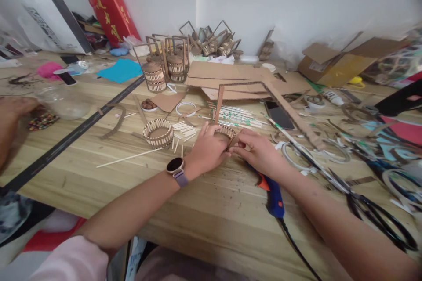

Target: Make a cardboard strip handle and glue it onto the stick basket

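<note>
My left hand (207, 148), with a watch on its wrist, is closed around a small round basket (227, 130) of light sticks and brown cardboard. Its fingers hide much of the basket's left side. A long bent cardboard strip (292, 116) rises from the basket, crosses above it and slopes down to the right. At the basket's right edge, my right hand (257, 148) pinches a brown piece, apparently a cardboard strip end. A blue glue gun (274, 197) lies beneath my right wrist. Left of my hands sits another small basket (158, 134), beside short cut sticks (186, 130).
Finished handled baskets (154, 74) stand behind, near flat cardboard sheets (214, 72). Black scissors (372, 215), a phone (279, 114) and scraps lie right. A black strip (75, 134) crosses the table's left part. Another person's hand (16, 112) is by beads (42, 121) at far left.
</note>
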Tool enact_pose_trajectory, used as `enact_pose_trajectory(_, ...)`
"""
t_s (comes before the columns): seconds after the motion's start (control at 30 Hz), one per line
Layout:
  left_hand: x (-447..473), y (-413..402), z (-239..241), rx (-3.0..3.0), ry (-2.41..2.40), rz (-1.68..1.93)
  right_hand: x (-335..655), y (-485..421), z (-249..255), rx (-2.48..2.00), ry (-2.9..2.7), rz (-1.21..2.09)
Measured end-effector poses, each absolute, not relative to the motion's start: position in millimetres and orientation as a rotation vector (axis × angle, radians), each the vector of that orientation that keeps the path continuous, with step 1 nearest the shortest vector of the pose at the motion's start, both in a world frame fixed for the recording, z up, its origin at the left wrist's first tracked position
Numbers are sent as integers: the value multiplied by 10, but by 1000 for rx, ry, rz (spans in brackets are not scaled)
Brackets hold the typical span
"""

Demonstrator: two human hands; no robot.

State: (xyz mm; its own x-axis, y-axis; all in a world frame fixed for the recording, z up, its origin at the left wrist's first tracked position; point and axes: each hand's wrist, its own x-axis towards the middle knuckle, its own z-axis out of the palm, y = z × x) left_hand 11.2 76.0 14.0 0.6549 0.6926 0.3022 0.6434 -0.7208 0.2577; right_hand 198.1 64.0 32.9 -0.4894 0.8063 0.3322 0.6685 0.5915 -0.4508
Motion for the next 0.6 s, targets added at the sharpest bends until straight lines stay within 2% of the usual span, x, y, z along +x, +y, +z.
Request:
enact_pose_trajectory(0.3,43,391,120,2707,1163,476,1956,399,294,-1147,-2388,456)
enact_pose_trajectory(0.6,16,363,133,2702,1198,393,2011,350,275,-1154,-2458,356)
